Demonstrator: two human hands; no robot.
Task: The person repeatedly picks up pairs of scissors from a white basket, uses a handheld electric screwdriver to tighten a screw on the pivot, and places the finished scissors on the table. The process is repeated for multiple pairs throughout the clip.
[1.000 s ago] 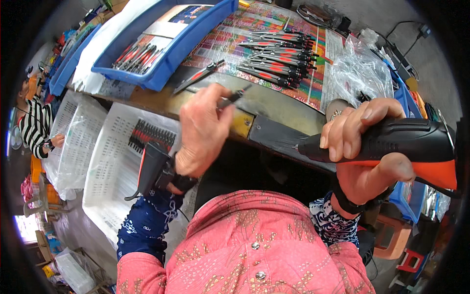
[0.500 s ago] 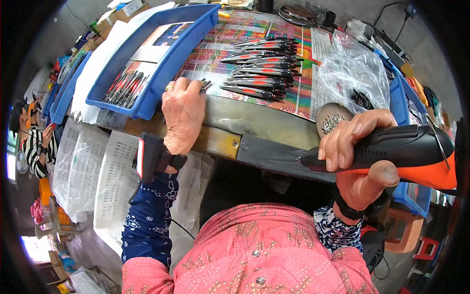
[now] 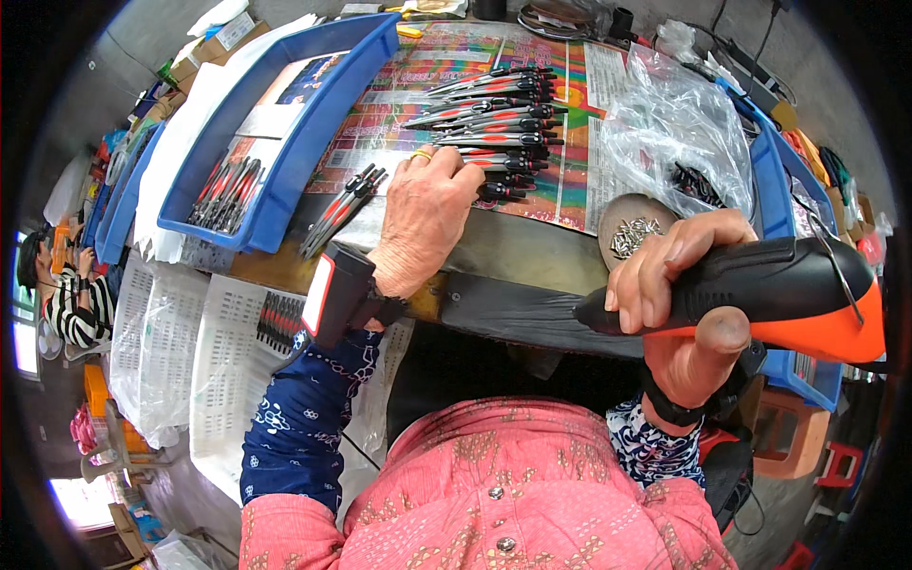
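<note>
1. Light is bright and fairly even across the surface (image 3: pixel 541 255), with mostly soft shadows.
2. A pale, hazy glare lies along its bare strip behind the front edge; below that edge, the space falls nearly black.
3. Small white glints break up the clear plastic bag (image 3: pixel 655 123) by the right edge.
4. A bright patch (image 3: pixel 84 502) at far lower left is blown out.
5. Left hand (image 3: pixel 423 223) and pens (image 3: pixel 503 125) look reasonably sharp; the far background is softer.
6. Fisheye distortion bends outer lines inside a black rim.

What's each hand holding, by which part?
Right hand: power tool, gripped near its nose. Left hand: at grey-red pieces; whether it holds one can't be told.
</note>
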